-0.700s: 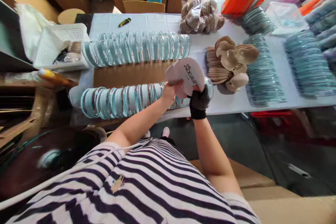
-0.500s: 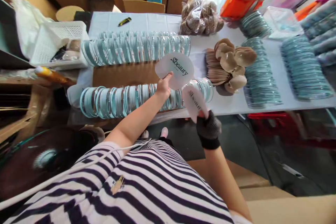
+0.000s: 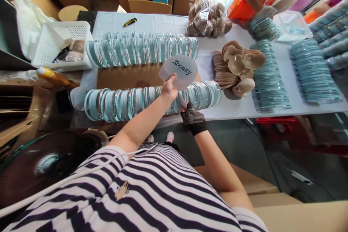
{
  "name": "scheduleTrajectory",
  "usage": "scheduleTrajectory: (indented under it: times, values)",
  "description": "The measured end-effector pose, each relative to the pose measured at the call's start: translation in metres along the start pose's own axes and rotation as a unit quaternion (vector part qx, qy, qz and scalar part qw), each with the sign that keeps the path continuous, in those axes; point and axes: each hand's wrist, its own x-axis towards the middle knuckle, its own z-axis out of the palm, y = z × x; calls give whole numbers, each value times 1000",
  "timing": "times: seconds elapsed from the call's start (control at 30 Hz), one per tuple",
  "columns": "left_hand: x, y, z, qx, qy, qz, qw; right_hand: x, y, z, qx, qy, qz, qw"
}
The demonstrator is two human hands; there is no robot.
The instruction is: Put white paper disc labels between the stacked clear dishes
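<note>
My left hand (image 3: 169, 86) is bare and grips a thin stack of rounded translucent white sheets (image 3: 187, 66) printed with "beauty" lettering. It hangs over the near row of clear, teal-tinted rounded plastic pieces (image 3: 108, 105). My right hand (image 3: 192, 114), in a dark fingerless mesh glove, pinches a pale sheet (image 3: 182, 100) seen almost edge-on. That sheet is at the front of the same row, just below my left hand. Whether it goes in between the pieces, I cannot tell.
Behind lies a second teal row (image 3: 141, 50) with brown cardboard (image 3: 127, 76) between. Beige cup-shaped pieces (image 3: 236, 63) and a bagged bundle (image 3: 208, 18) are to the right. A white basket (image 3: 62, 32) stands left; a yellow-black cutter (image 3: 129, 22) lies at the back. A co-worker's gloved hand (image 3: 265, 11) works far right.
My right hand has moved left with its sheet, turning it from face-up to nearly edge-on beside the near row. My left hand with the stack has barely shifted.
</note>
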Motion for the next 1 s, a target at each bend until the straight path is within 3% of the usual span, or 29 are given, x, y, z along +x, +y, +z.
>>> scheduleTrajectory:
  times: [0.17, 0.47, 0.77, 0.83, 0.9, 1.0]
  values:
    - [2, 1, -2, -9, 6, -7, 1000, 0, 4, 22, 65, 107, -15, 992]
    - [5, 0, -8, -3, -16, -11, 1000, 3, 6, 33, 137, 173, -44, 974]
    - [-1, 1, -6, 4, -21, -19, 1000, 19, -10, 20, 34, 50, -8, 998]
    - [-3, 1, -6, 8, -19, -15, 1000, 20, -9, 19, 69, 17, -10, 997]
    - [-4, -1, -6, 14, -19, -3, 1000, 19, -5, 21, 191, -54, -19, 980]
    - [-3, -4, -5, 20, -17, 21, 999, 20, 5, 23, 396, -181, -50, 899]
